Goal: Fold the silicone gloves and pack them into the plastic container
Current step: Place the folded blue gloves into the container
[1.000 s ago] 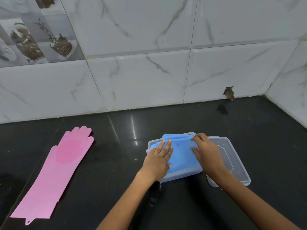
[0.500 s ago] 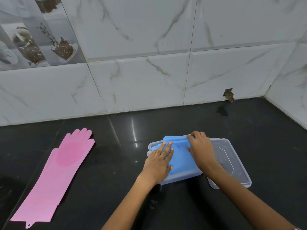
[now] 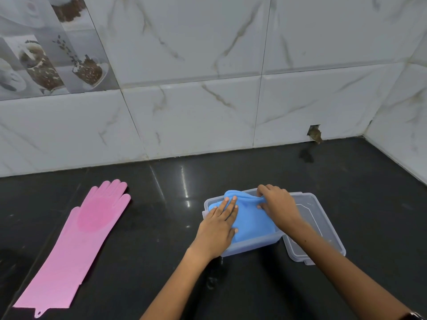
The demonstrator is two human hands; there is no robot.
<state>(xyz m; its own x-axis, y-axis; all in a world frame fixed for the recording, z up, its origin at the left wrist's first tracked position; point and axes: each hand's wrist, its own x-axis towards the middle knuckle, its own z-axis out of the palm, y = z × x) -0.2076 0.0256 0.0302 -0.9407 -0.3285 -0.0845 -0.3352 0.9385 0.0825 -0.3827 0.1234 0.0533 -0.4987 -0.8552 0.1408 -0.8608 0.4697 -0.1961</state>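
While left hand [image 3: 219, 224] presses flat, right hand [image 3: 278, 204] pinches blue glove [image 3: 250, 215] inside container [image 3: 251, 247]

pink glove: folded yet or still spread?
Spread. The pink glove lies flat at full length on the black counter, fingers toward the wall, cuff nearest the camera, no crease visible. Neither hand touches it.

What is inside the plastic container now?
The plastic container holds a folded blue glove. The left hand presses flat on it; the right hand pinches its far edge. The glove and hands cover the container's bottom.
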